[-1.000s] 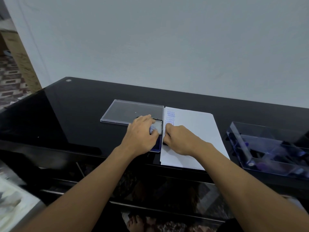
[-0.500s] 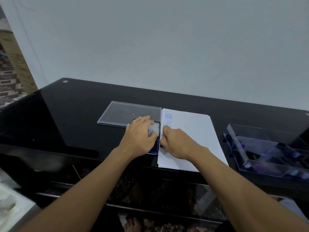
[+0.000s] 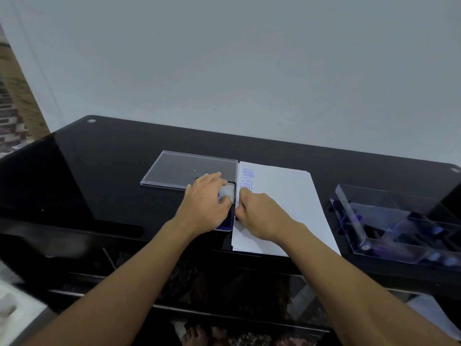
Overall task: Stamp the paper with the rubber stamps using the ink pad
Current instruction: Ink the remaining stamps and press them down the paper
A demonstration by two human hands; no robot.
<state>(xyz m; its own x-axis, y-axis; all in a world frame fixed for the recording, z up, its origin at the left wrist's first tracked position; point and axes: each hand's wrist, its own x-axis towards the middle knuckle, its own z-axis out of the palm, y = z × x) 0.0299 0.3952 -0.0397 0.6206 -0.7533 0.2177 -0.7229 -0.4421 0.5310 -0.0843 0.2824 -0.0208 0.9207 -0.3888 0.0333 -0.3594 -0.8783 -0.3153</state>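
Our left hand (image 3: 204, 208) holds the ink pad (image 3: 227, 224) steady beside the paper (image 3: 287, 196). Our right hand (image 3: 259, 216) clenches the stamp (image 3: 236, 217), pressing it at the paper's left edge under the blue prints (image 3: 247, 179), probably extending the column.

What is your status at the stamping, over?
Left hand holds pad. Right hand grips stamp, mostly hidden, on paper under SAMPLE prints. Nothing in the way.

The left hand (image 3: 207, 208) is covering most of the ink pad (image 3: 228, 192), and the right hand (image 3: 262, 216) is swallowing the stamp (image 3: 236, 217) down to a dark sliver and hiding lower prints on the paper (image 3: 287, 196). The clear box (image 3: 374, 221) is running off the right edge, contents blurring.
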